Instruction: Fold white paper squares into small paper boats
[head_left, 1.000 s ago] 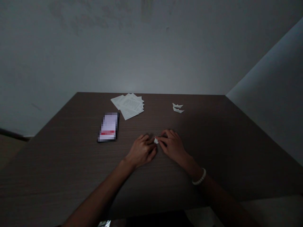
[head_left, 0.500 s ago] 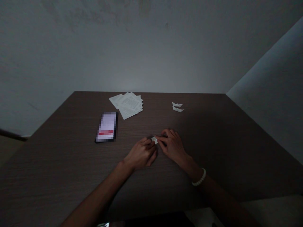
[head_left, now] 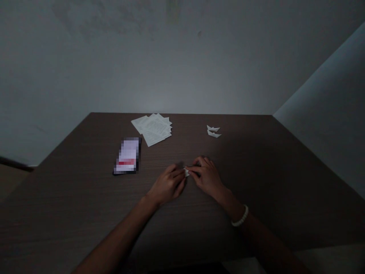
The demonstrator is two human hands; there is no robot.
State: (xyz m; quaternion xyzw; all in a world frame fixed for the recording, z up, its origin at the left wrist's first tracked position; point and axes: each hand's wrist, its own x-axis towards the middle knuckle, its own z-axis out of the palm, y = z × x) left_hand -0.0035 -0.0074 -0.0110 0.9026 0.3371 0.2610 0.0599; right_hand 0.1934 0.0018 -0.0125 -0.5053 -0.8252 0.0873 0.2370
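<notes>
A small folded piece of white paper (head_left: 187,172) lies on the dark wooden table (head_left: 256,171) between my two hands. My left hand (head_left: 168,184) rests knuckles up beside it, its fingertips pinching the paper's left side. My right hand (head_left: 207,176), with a white bead bracelet (head_left: 240,217) on the wrist, pinches the paper from the right. Most of the paper is hidden under my fingers. The room is dim.
A loose stack of white paper sheets (head_left: 154,128) lies at the back of the table. A phone (head_left: 127,161) with a lit screen lies left of my hands. Two small folded paper boats (head_left: 213,131) sit at the back right. Grey walls stand behind and to the right.
My hands stay together on the small paper, with only slight finger shifts. The view has drifted a little.
</notes>
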